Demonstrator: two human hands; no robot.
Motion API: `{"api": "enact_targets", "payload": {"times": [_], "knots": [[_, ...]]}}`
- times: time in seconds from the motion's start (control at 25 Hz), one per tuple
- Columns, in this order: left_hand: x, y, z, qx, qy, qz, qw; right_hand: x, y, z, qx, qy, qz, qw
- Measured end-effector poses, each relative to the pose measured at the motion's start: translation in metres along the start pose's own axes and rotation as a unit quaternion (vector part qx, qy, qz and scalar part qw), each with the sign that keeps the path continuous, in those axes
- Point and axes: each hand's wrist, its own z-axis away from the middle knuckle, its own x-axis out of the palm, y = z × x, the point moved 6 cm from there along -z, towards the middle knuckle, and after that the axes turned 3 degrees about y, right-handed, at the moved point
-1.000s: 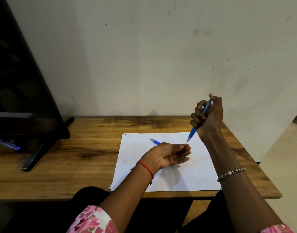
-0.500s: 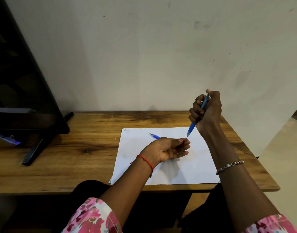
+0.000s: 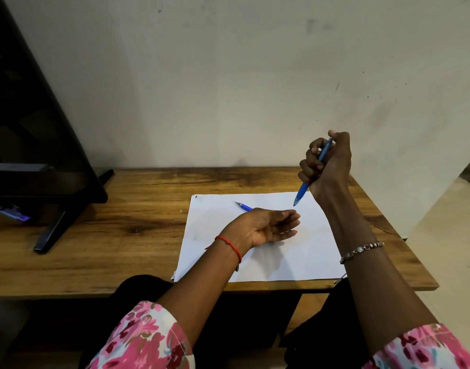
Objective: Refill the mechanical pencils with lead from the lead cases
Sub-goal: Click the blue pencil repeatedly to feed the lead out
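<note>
Little has shifted over the last second: the whole view has slid up a touch, while both hands sit where they were relative to the paper. The held pencil (image 3: 301, 193) points tip-down and slanted above the far right part of the sheet. The right grip (image 3: 327, 166) is fisted round its barrel, thumb over the top end. Just below and left of the tip, the left grip (image 3: 263, 227) lies palm-up with its fingers loosely extended. Nothing shows in it, though a lead would be too thin to see. A second pencil (image 3: 244, 206) lies flat on the paper (image 3: 303, 251), its rear hidden behind that hand. No lead case is in view. The sheet rests on the wooden table (image 3: 138, 209), with a dark screen (image 3: 28, 129) at far left.

Any lead pushed out of the tip is likely to miss the cupped palm, since the tip hangs beside the fingertips rather than over them. It could then snap on the sheet or roll off the table's near edge.
</note>
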Motion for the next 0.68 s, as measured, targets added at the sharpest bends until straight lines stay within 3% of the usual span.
{"api": "enact_targets", "payload": {"times": [0.68], "knots": [[0.0056, 0.0015, 0.0008, 0.034, -0.038, 0.028, 0.998, 0.0021, 0.0047, 0.0011, 0.025, -0.035, 0.044, 0.998]]}}
